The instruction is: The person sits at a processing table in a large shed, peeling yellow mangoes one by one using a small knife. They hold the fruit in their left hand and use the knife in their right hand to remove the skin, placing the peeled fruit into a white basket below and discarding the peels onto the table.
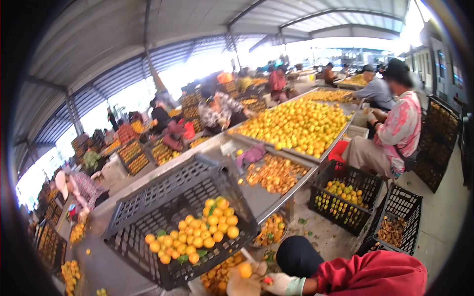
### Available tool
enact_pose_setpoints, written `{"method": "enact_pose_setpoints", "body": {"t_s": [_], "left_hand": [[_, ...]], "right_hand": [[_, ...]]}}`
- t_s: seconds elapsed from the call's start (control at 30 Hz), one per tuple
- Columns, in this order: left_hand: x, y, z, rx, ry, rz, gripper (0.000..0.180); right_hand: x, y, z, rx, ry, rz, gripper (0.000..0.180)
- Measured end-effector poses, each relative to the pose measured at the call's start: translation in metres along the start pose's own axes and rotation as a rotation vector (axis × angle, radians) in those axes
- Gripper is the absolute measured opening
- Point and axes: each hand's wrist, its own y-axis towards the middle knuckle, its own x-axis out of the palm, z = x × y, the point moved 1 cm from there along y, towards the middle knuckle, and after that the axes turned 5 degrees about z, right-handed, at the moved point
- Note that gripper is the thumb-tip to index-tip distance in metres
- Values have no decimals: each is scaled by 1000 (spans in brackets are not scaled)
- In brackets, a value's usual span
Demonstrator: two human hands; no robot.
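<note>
At the bottom edge my left hand [242,286], in a pale, blurred glove, is closed round a small orange citrus fruit [245,269]. Right beside it is my right hand [282,284], also gloved, coming from a red sleeve [370,274]. Its fingers are closed around something small and reddish that I cannot make out. Under my hands lies a container of orange fruit [215,276], partly hidden. Just beyond, a black slatted crate [234,185] leans tilted on the metal table, holding a pile of round orange fruit [202,232] with a few green leaves.
Fruit pieces [276,172] and a purple cloth [250,155] lie on the table ahead. A big heap of yellow-orange fruit [301,126] is behind them. On the right floor stand black crates [340,209], one with brownish pieces [391,232]. A person in pink and white [402,123] sits there.
</note>
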Motion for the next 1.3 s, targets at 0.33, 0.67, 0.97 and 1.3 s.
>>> {"method": "enact_pose_setpoints", "body": {"t_s": [0.33,0.67,0.97,1.3], "left_hand": [[-21,10,34,148,1106,165,52],[-24,14,-2,39,237,83,56],[-49,10,28,-112,333,-4,42],[11,2,6,33,805,298,43]], "right_hand": [[-63,13,-33,122,15,-188,36],[-26,2,-18,203,110,-14,43],[-67,22,-37,-365,352,132,41],[-39,35,-14,-468,651,-45,43]]}}
